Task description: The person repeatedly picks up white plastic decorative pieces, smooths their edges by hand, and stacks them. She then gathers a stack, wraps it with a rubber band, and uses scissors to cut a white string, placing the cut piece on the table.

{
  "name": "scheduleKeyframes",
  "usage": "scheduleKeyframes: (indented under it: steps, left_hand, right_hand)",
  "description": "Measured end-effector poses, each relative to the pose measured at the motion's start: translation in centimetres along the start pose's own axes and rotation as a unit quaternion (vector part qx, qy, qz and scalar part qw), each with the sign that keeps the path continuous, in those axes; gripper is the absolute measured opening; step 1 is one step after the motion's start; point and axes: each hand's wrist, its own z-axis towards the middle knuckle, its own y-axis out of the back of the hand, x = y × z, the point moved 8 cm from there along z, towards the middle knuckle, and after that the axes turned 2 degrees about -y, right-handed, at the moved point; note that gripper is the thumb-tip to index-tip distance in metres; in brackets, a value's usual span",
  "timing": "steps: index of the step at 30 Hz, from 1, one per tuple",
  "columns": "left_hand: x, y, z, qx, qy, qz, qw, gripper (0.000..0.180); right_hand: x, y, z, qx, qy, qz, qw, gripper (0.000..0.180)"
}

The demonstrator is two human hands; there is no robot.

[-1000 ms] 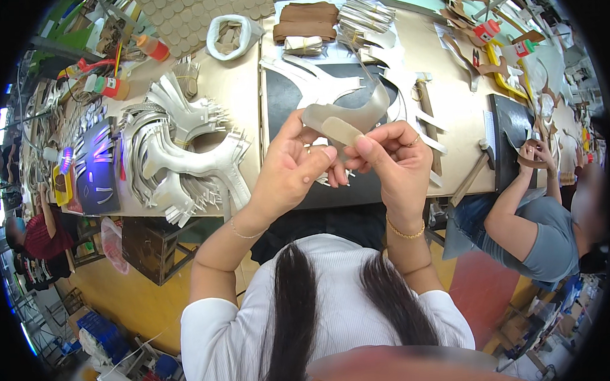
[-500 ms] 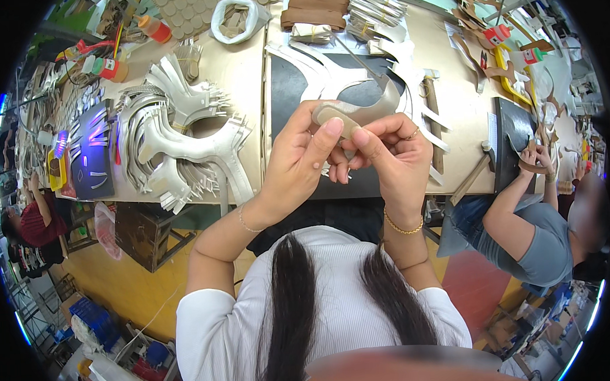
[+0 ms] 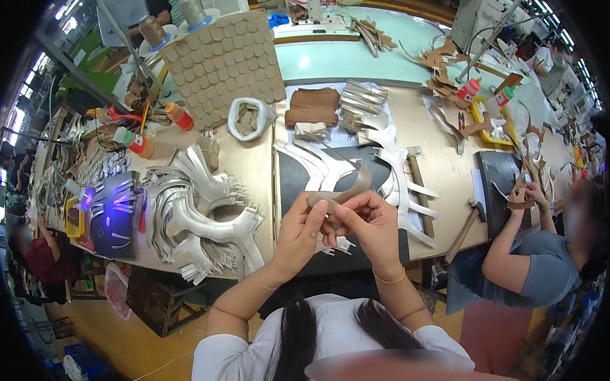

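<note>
Both of my hands meet above the black mat (image 3: 375,166) and grip a curved grey-beige leather strap (image 3: 355,187) with a rounded end. My left hand (image 3: 297,236) pinches the rounded end between thumb and fingers. Close beside it, my right hand (image 3: 373,230) has thumb and fingertips closed on the same end, where a small rounded patch (image 3: 325,202) seems to lie against the strap. The fingers partly hide that spot. Behind the hands, white branching leather pieces (image 3: 311,165) lie on the mat, with more white pieces (image 3: 398,162) to the right.
Stacked white leather pieces (image 3: 215,227) fill the left of the table. Farther back are a sheet of oval patches (image 3: 223,62), a white bag (image 3: 265,118), brown leather strips (image 3: 313,107) and an orange-topped bottle (image 3: 180,116). A hammer (image 3: 464,232) lies right, near a co-worker (image 3: 532,263).
My view has tilted up, so the table and hands sit lower in the picture and more of the far side shows. Both hands keep their pinch on the strap's end.
</note>
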Motion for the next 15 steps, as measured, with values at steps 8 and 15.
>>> scheduleKeyframes:
  steps: [8,15]
  left_hand:
    - [0.4,0.6,0.0,-0.005,-0.001,0.014,1.0,0.03]
    - [-0.6,0.7,-0.1,-0.014,-0.021,0.028,0.999,0.028]
  right_hand:
    - [0.0,-0.2,0.3,0.003,0.01,-0.007,1.0,0.012]
    - [0.6,-1.0,0.3,0.009,0.022,-0.012,1.0,0.012]
